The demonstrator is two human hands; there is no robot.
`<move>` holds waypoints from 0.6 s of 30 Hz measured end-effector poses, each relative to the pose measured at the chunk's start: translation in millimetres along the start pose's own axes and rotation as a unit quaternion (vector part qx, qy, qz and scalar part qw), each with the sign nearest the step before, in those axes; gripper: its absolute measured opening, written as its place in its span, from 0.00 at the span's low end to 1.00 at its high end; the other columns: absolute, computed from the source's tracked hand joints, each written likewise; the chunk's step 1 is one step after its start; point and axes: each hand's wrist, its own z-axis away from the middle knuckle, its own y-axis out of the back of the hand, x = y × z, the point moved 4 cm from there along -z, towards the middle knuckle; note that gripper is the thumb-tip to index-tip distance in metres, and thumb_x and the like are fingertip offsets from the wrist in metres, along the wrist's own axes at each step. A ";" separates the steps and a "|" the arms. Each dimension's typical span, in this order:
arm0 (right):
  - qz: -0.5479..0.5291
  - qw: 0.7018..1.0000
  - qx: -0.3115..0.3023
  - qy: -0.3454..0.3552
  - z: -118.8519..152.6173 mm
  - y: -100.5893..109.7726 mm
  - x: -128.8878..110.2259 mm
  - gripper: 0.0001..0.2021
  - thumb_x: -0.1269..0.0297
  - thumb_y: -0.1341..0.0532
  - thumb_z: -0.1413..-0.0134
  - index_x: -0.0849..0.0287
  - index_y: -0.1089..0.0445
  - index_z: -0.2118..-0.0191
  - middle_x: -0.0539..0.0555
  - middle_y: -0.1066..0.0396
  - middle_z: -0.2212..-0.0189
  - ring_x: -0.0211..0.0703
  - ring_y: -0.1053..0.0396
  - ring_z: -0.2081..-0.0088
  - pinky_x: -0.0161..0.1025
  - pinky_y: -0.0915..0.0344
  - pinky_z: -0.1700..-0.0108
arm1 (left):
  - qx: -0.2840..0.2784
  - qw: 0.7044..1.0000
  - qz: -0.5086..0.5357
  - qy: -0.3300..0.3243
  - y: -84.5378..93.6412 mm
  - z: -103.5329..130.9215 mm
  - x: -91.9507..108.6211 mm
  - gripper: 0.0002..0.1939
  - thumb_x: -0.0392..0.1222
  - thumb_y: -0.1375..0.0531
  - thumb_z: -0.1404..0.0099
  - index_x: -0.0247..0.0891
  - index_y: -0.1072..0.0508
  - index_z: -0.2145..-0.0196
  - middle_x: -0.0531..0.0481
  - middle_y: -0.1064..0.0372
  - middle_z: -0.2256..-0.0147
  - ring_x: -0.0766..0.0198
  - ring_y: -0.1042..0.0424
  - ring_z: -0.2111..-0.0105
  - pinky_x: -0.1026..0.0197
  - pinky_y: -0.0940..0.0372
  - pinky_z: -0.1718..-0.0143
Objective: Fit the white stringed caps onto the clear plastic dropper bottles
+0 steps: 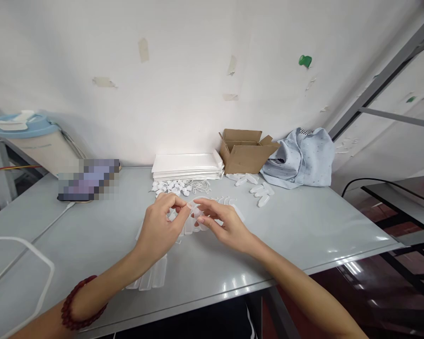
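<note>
Above the middle of the table, my two hands meet at a small translucent plastic piece [195, 211], whose exact kind is too small to tell. My left hand [161, 227] pinches its near-left side between thumb and forefinger. From the right, my right hand [231, 227] curls its thumb and fingers around the same piece. Under the hands lie several translucent plastic tubes [188, 228], partly covered by the fingers. More such flat tubes [159, 272] lie side by side nearer the front edge, below my left wrist. Small white caps [173, 187] are heaped just beyond my left hand.
Behind the caps lies a stack of white sheets or envelopes [187, 165]. An open cardboard box [247, 157] and a light blue cloth bag [304, 160] stand right of it, loose tubes [263, 199] before them. A phone [90, 181] on a cable and a blue-lidded bin [38, 146] are left.
</note>
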 end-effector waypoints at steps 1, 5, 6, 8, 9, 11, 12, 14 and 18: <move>0.003 1.000 -0.004 0.003 0.1 -0.2 -0.7 0.17 0.65 0.45 0.40 0.54 0.39 0.45 0.54 0.29 0.62 0.40 0.26 0.66 0.40 0.30 0.61 | 0.002 1.000 0.002 0.005 -0.8 0.3 -0.2 0.10 0.43 0.45 0.41 0.42 0.33 0.79 0.53 0.37 0.78 0.60 0.39 0.71 0.62 0.42 0.77; 0.010 1.000 -0.012 0.023 0.8 -1.0 -2.0 0.18 0.65 0.45 0.39 0.53 0.40 0.44 0.53 0.28 0.63 0.39 0.27 0.66 0.40 0.30 0.62 | 0.004 1.000 0.004 0.005 -2.4 1.9 -0.1 0.11 0.43 0.46 0.40 0.42 0.34 0.79 0.52 0.36 0.77 0.61 0.38 0.71 0.63 0.42 0.78; 0.011 0.999 -0.009 0.029 0.9 -1.0 -1.9 0.17 0.65 0.46 0.39 0.53 0.40 0.44 0.53 0.28 0.63 0.39 0.27 0.66 0.39 0.30 0.62 | 0.003 1.000 0.001 0.000 -2.7 2.5 0.3 0.10 0.43 0.46 0.40 0.42 0.34 0.78 0.52 0.36 0.77 0.60 0.38 0.70 0.63 0.42 0.79; 0.017 0.999 -0.001 0.036 1.1 -0.7 -1.8 0.16 0.64 0.46 0.39 0.53 0.38 0.45 0.53 0.28 0.62 0.39 0.27 0.67 0.39 0.29 0.63 | 0.003 1.000 -0.005 -0.014 -2.7 3.8 1.0 0.10 0.44 0.46 0.39 0.43 0.33 0.77 0.51 0.35 0.76 0.59 0.37 0.69 0.64 0.44 0.81; 0.020 0.999 0.002 0.036 1.1 -0.7 -1.8 0.16 0.64 0.46 0.39 0.53 0.37 0.46 0.53 0.28 0.61 0.39 0.27 0.67 0.39 0.29 0.64 | 0.002 1.000 -0.009 -0.021 -2.6 4.5 1.2 0.10 0.44 0.46 0.39 0.43 0.32 0.76 0.50 0.35 0.75 0.59 0.37 0.68 0.64 0.44 0.82; 0.022 0.999 0.007 0.033 1.0 -0.5 -2.1 0.14 0.64 0.46 0.39 0.53 0.36 0.48 0.53 0.29 0.61 0.38 0.28 0.68 0.38 0.29 0.64 | 0.003 0.999 -0.017 -0.033 -2.0 5.8 1.3 0.10 0.44 0.47 0.38 0.43 0.32 0.75 0.50 0.34 0.74 0.59 0.37 0.68 0.65 0.44 0.83; 0.020 0.999 0.009 0.031 0.9 -0.4 -2.4 0.14 0.64 0.46 0.39 0.53 0.35 0.49 0.53 0.29 0.61 0.38 0.28 0.69 0.38 0.29 0.64 | 0.003 0.999 -0.020 -0.038 -1.8 6.5 1.4 0.10 0.44 0.47 0.37 0.43 0.32 0.75 0.50 0.34 0.74 0.59 0.36 0.68 0.65 0.44 0.83; 0.007 1.000 0.015 0.027 0.7 0.3 -3.0 0.13 0.64 0.46 0.39 0.53 0.34 0.50 0.53 0.29 0.61 0.38 0.27 0.69 0.38 0.30 0.64 | -0.001 0.998 -0.028 -0.049 -2.1 8.0 1.8 0.10 0.44 0.47 0.37 0.43 0.31 0.74 0.50 0.33 0.73 0.58 0.36 0.67 0.65 0.44 0.83; -0.034 0.999 0.028 0.008 0.6 3.1 -3.1 0.12 0.63 0.45 0.40 0.55 0.34 0.51 0.52 0.28 0.63 0.38 0.26 0.68 0.38 0.31 0.64 | -0.025 0.993 -0.059 -0.096 -4.3 11.4 5.2 0.10 0.42 0.48 0.36 0.44 0.31 0.73 0.50 0.32 0.73 0.57 0.35 0.65 0.62 0.40 0.78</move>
